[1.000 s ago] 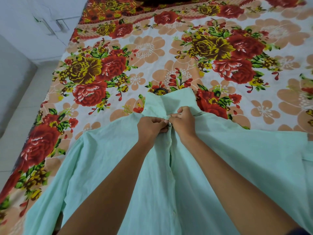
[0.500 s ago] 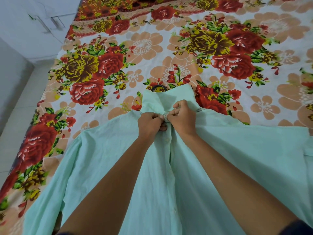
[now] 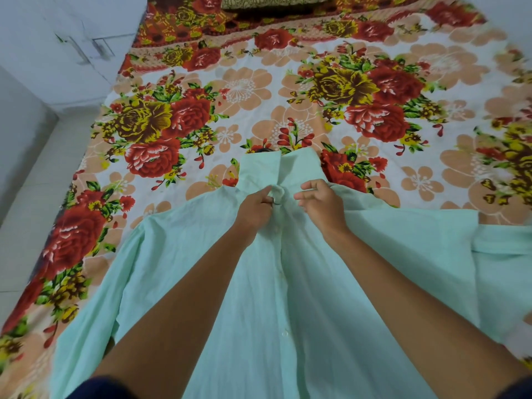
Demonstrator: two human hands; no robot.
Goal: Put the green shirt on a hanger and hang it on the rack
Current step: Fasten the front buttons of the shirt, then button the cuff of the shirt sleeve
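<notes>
The green shirt (image 3: 288, 283) lies spread on the bed, front up, collar pointing away from me, sleeves out to both sides. A dark hanger hook (image 3: 263, 150) peeks out just above the collar; the rest of the hanger is hidden inside the shirt. My left hand (image 3: 254, 207) pinches the shirt's placket just below the collar. My right hand (image 3: 322, 201) hovers beside it with fingers loosely spread, holding nothing.
The bed is covered by a floral sheet (image 3: 187, 116) in red, yellow and peach. A patterned pillow (image 3: 273, 1) lies at the far end. White cabinet doors (image 3: 72, 44) and tiled floor (image 3: 26, 220) are to the left. No rack is in view.
My right hand has let go of the shirt front and opened, moving slightly right. My left hand still pinches the fabric below the collar.
</notes>
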